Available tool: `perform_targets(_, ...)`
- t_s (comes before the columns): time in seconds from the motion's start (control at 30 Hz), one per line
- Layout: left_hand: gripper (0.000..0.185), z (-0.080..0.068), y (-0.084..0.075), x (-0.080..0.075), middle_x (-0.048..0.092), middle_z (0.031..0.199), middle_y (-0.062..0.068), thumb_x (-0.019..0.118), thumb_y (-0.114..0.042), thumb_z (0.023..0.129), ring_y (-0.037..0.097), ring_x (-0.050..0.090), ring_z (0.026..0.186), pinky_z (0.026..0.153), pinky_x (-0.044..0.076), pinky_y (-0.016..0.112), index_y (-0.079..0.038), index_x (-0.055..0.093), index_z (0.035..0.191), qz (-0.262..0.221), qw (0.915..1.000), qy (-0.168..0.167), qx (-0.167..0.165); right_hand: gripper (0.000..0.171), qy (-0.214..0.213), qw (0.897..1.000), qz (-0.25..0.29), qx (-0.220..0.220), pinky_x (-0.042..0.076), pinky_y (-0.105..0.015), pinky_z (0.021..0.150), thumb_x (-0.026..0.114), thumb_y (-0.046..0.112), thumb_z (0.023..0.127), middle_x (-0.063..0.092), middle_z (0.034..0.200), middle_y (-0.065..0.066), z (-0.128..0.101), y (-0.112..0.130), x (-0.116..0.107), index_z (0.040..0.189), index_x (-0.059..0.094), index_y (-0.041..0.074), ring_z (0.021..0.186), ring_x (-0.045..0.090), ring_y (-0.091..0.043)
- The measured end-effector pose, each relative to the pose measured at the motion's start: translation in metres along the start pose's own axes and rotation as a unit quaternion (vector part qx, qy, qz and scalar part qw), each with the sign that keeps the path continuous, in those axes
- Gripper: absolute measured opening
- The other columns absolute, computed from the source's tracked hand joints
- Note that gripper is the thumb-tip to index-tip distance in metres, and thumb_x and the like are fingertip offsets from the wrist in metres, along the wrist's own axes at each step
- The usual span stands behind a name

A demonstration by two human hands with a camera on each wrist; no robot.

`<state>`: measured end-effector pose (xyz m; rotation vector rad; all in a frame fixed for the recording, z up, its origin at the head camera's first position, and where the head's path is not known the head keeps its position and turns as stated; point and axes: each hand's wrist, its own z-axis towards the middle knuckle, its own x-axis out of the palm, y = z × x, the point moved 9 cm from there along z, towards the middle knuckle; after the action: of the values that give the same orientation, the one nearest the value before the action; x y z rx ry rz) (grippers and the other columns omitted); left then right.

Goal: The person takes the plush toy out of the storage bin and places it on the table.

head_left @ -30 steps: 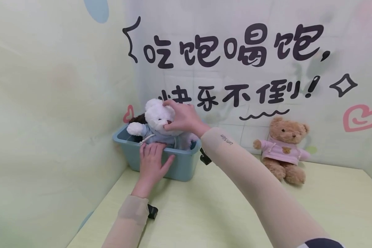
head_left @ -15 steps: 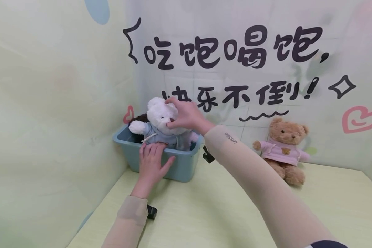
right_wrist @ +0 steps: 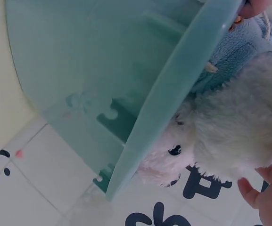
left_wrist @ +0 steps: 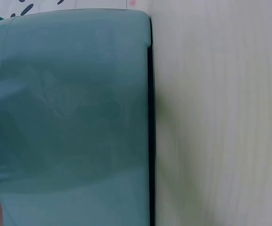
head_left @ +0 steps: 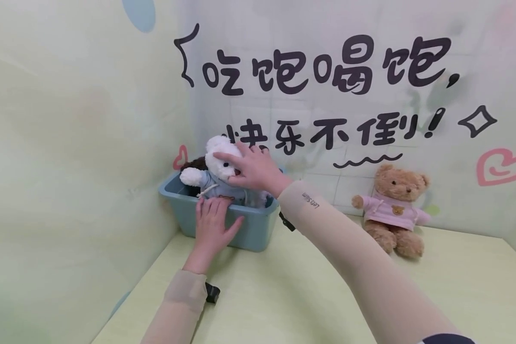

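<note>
A: How is the left hand [head_left: 215, 224] placed?

B: Its fingers are laid loosely extended at the near rim of the blue bin [head_left: 253, 229], with the thumb spread against the outer wall. The bin is probably being steadied this way; nothing else is held.

A: And the right hand [head_left: 255, 167]?

B: It is spread wide, thumb and fingers parted at the face of the white plush bear [head_left: 214, 168]. No firm grasp is shown; whether the fur is pressed or merely brushed cannot be told.

A: Where is that bear set?

B: In the bin, just beyond the left hand and beneath the right. It is presumably propped by the walls, since its head and 1 arm are raised above the rim.

A: What else is near?

B: A pinkish plush [right_wrist: 173, 162] is seen beside the bear, below the right hand. A dark brown furry thing [head_left: 194, 165] is partly hidden beyond the left hand.

A: Farther out?

B: On the tabletop [head_left: 301, 286], well to the right of both hands, 1 brown teddy [head_left: 393, 210] is seated, apparently leaned on the wall [head_left: 327, 102] for support.
</note>
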<state>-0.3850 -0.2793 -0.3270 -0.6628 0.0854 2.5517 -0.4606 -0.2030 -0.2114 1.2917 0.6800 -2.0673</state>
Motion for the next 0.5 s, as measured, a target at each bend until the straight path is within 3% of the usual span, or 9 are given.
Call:
perform_targets(0.1, 0.05, 0.0, 0.0, 0.0, 0.057, 0.108, 0.013, 0.054, -0.048, 0.086, 0.035, 0.045, 0.107, 0.107, 0.016, 0.058, -0.006, 0.056, 0.114, 0.001, 1.0, 0.0, -0.002, 0.066, 0.001, 1.0, 0.013, 0.02, 0.035, -0.057, 0.096, 0.053, 0.053, 0.087, 0.021, 0.156, -0.013, 0.0, 0.0, 0.003, 0.148, 0.028, 0.046, 0.127, 0.04, -0.035)
perform_targets(0.2, 0.049, 0.001, 0.0, 0.0, 0.057, 0.108, 0.014, 0.057, -0.045, 0.085, 0.035, 0.045, 0.107, 0.107, 0.016, 0.058, -0.005, 0.057, 0.113, -0.002, 1.0, -0.005, -0.001, 0.077, -0.006, 0.998, 0.038, 0.047, 0.033, -0.064, 0.097, 0.064, 0.06, 0.08, 0.019, 0.156, -0.015, 0.003, -0.001, 0.007, 0.147, 0.03, 0.045, 0.136, 0.032, -0.038)
perform_targets(0.3, 0.047, 0.001, -0.001, 0.001, 0.058, 0.108, 0.015, 0.059, -0.041, 0.084, 0.036, 0.046, 0.107, 0.107, 0.017, 0.059, -0.004, 0.057, 0.112, -0.004, 1.0, -0.003, 0.003, 0.086, -0.018, 0.996, 0.05, 0.065, 0.039, -0.061, 0.092, 0.072, 0.063, 0.072, 0.029, 0.15, -0.017, 0.006, -0.002, 0.009, 0.145, 0.031, 0.043, 0.127, 0.041, -0.038)
perform_targets(0.5, 0.045, 0.0, 0.0, 0.002, 0.057, 0.107, 0.015, 0.061, -0.038, 0.082, 0.036, 0.045, 0.106, 0.106, 0.017, 0.06, -0.003, 0.057, 0.111, -0.011, 0.9999, 0.002, 0.0, 0.07, -0.053, 0.996, 0.041, 0.053, 0.042, -0.048, 0.083, 0.07, 0.05, 0.081, 0.052, 0.126, -0.012, 0.011, -0.004, 0.001, 0.142, 0.038, 0.038, 0.106, 0.052, -0.027)
